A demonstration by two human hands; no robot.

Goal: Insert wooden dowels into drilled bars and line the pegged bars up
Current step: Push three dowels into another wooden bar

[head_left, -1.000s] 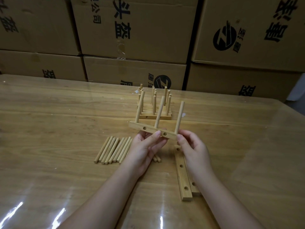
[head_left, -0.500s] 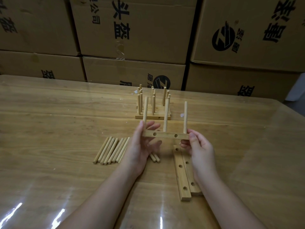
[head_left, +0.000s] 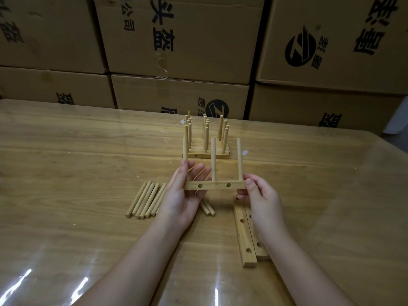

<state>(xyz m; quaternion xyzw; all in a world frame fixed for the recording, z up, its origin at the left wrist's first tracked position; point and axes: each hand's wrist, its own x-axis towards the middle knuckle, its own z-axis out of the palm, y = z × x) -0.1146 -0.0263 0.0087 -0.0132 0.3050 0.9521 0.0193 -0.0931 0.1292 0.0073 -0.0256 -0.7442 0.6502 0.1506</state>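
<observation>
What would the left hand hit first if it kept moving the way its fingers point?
Probably the finished pegged bars standing farther back: the left hand, gripping one end of the held bar, points away toward them. Depth is hard to judge from this view.

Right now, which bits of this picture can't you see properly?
Head view:
- Loose dowels: the left hand covers some, so no count.
- Blank bars: the right hand hides their far ends and some holes.
- Finished row: the front bar hides those behind.
- Pegged bar in the hands: the left thumb hides where its left dowel goes in.
</observation>
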